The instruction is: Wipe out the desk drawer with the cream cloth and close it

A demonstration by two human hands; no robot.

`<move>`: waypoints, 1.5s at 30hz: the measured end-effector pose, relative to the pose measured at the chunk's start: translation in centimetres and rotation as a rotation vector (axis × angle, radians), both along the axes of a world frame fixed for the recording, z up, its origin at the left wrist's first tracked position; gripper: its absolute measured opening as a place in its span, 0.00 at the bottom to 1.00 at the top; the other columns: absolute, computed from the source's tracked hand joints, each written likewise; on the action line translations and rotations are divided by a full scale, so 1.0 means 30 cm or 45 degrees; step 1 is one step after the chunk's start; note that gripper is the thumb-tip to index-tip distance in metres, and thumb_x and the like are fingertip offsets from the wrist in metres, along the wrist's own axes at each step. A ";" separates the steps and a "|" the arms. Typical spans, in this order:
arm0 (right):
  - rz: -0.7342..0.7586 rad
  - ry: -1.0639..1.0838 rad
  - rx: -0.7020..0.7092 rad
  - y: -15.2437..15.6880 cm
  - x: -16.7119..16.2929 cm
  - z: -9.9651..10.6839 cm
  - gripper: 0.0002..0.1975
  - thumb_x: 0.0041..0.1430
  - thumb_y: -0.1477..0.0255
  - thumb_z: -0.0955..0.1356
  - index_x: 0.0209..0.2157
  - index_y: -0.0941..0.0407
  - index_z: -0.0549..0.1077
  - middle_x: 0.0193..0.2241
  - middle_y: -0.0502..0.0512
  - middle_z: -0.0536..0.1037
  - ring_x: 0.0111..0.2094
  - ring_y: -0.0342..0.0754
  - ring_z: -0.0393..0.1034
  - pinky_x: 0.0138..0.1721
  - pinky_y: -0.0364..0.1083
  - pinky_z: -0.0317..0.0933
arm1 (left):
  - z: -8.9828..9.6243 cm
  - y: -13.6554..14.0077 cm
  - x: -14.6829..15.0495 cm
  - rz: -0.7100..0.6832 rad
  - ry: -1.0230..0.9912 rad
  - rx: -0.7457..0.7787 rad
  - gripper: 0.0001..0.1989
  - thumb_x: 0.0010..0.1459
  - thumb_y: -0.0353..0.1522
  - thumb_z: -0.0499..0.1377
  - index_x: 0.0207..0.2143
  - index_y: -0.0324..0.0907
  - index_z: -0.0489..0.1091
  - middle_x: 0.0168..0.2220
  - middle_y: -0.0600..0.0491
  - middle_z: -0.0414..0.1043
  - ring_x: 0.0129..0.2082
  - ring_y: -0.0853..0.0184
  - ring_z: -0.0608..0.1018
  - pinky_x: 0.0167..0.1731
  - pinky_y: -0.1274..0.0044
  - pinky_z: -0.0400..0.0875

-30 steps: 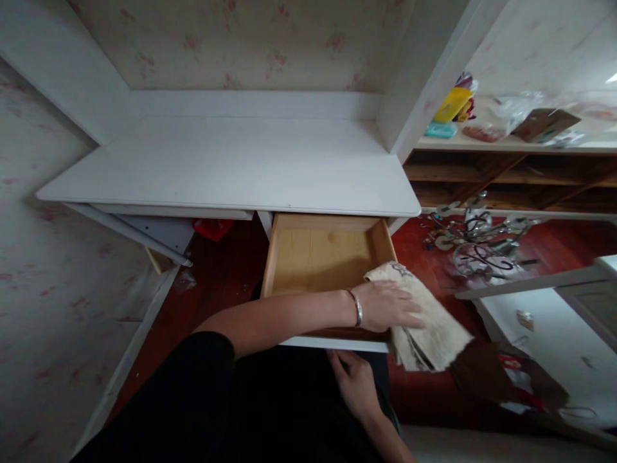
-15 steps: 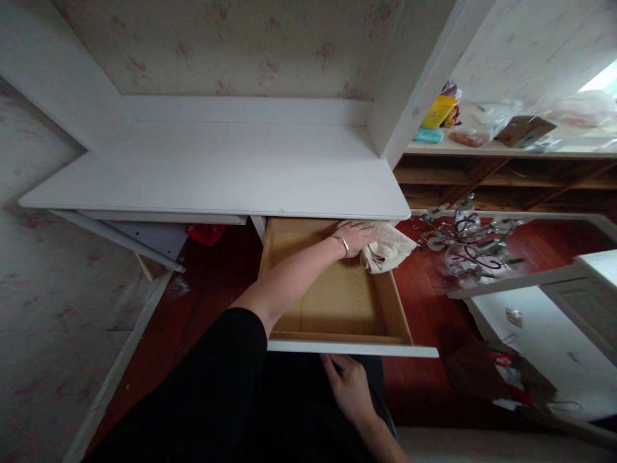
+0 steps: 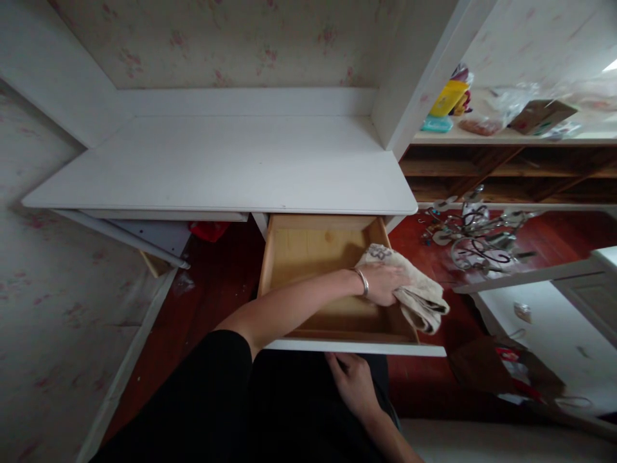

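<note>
My left hand [image 3: 384, 284] is closed on a beige cloth [image 3: 421, 292] with a dark printed pattern at one corner. It presses the cloth over the right side wall of a pulled-out wooden drawer [image 3: 308, 254], and part of the cloth hangs outside. A silver bracelet circles this wrist. Below the drawer's white front [image 3: 357, 348], my right hand [image 3: 357, 389] is closed against its outer side, with the fingertips hidden. The drawer holds nothing that I can see and sits under a white desk top [image 3: 241, 167].
On the red floor to the right lies a metal chandelier [image 3: 482, 235]. Beyond it stands a wooden shelf unit [image 3: 511, 136] with bags and a cardboard box [image 3: 542, 117] on top. A white cabinet [image 3: 535, 321] and a brown paper bag [image 3: 482, 363] are nearer.
My left hand has moved the cloth from the drawer's back right corner toward the front, along the right side wall. My right hand stays at the drawer front. The view has shifted slightly.
</note>
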State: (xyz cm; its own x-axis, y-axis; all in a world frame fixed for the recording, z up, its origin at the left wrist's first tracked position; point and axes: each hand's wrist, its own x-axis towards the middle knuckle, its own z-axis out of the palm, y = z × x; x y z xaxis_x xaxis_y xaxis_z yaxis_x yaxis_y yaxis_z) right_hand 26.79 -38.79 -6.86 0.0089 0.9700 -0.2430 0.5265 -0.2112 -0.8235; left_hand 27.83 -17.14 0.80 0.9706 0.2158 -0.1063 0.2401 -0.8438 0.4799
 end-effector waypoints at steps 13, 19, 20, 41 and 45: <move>-0.004 -0.081 0.113 -0.009 0.009 -0.055 0.22 0.63 0.56 0.60 0.33 0.55 0.79 0.33 0.58 0.81 0.38 0.55 0.74 0.46 0.50 0.64 | 0.119 -0.145 -0.387 -0.079 0.326 -0.346 0.15 0.53 0.31 0.54 0.45 0.47 0.66 0.42 0.53 0.75 0.39 0.63 0.77 0.35 0.75 0.67; 0.099 0.002 -0.009 -0.005 0.018 -0.039 0.22 0.65 0.59 0.59 0.32 0.55 0.80 0.34 0.58 0.81 0.39 0.56 0.75 0.44 0.50 0.65 | 0.305 -0.184 -0.709 -0.001 0.497 0.021 0.12 0.47 0.25 0.59 0.35 0.48 0.70 0.30 0.55 0.75 0.31 0.65 0.76 0.30 0.76 0.62; 0.076 0.015 -0.010 -0.004 0.017 -0.033 0.22 0.65 0.59 0.59 0.33 0.54 0.80 0.36 0.58 0.81 0.41 0.56 0.75 0.45 0.50 0.64 | 0.323 -0.202 -0.749 0.040 0.489 0.055 0.12 0.47 0.24 0.59 0.34 0.48 0.71 0.29 0.56 0.75 0.32 0.66 0.76 0.32 0.76 0.62; 0.015 0.041 0.018 -0.006 0.001 -0.023 0.22 0.66 0.57 0.59 0.32 0.53 0.79 0.34 0.55 0.81 0.38 0.53 0.75 0.42 0.46 0.63 | 0.001 0.280 -0.932 0.610 0.156 0.682 0.20 0.59 0.22 0.48 0.51 0.38 0.68 0.57 0.44 0.67 0.58 0.63 0.67 0.59 0.67 0.59; 0.069 -0.022 0.064 -0.004 0.005 -0.028 0.21 0.67 0.59 0.59 0.32 0.53 0.79 0.35 0.56 0.81 0.39 0.54 0.75 0.43 0.47 0.64 | 0.043 0.227 -0.876 0.654 0.271 0.632 0.23 0.53 0.20 0.50 0.51 0.37 0.67 0.54 0.43 0.69 0.56 0.63 0.69 0.56 0.70 0.62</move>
